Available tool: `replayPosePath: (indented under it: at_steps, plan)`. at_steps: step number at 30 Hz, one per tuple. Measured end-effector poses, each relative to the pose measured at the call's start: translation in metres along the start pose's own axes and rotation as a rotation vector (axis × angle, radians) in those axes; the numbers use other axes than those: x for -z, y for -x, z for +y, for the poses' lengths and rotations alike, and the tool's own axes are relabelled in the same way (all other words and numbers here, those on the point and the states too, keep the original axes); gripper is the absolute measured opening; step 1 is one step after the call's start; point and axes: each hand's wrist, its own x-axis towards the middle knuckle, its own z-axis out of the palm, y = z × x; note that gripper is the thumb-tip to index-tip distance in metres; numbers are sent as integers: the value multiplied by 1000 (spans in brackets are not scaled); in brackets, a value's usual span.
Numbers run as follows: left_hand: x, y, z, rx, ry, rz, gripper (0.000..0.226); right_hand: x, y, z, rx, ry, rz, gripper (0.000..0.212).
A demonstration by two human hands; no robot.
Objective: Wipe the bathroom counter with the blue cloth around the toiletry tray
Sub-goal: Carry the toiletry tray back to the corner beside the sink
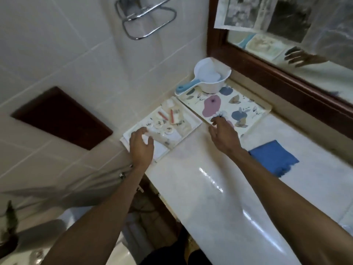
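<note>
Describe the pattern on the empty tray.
Cream tray with blue, purple and tan flowers; head view.

The light is soft and rather dim, with a warm, yellowish cast over the wall tiles (80, 54). A streak of white glare runs along the glossy desk (212, 182) between the two forearms. Shadows are faint and diffuse. The whole picture is slightly smeared by motion blur, so the small items on the toiletry tray (193, 124) lack sharp edges. Wide-angle distortion bends the tile lines and tilts the scene. The mirror (298, 35) shows hazy, washed-out reflections.
</note>
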Motion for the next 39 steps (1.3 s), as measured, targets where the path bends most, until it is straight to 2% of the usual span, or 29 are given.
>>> replayPosePath:
  at_steps: [2,4,6,8,12,21,23,27,31,36,39]
  plan:
    - [6,-7,-29,144,-76,22,58,-18,-13,-12,32,34,-69,36]
    - [9,-14,-53,270,-113,-31,86,-32,-24,-24,-2,50,-122,45]
    - [7,-20,-68,331,-81,-115,107,-42,-34,-35,-41,45,-139,51]
    - [5,-27,-74,338,-31,-193,115,-50,-40,-42,-55,77,-130,53]
    - [6,-38,-80,337,59,-303,116,-62,-49,-50,-74,148,-115,54]
    - [21,-45,-94,273,17,-418,120,-72,-43,-68,-103,134,-146,60]
    - [24,-47,-95,270,-3,-420,121,-72,-41,-69,-173,105,-138,67]
    - [31,-48,-91,250,-33,-449,116,-63,-30,-62,-345,-70,-163,95]
    - [31,-45,-83,211,-41,-535,116,-53,0,-39,-376,-86,-229,109]
    - [25,-28,-60,130,-26,-637,114,-22,53,-23,-329,-156,-104,99]
    - [20,-5,-36,36,9,-663,110,5,91,-12,-353,-148,-38,105]
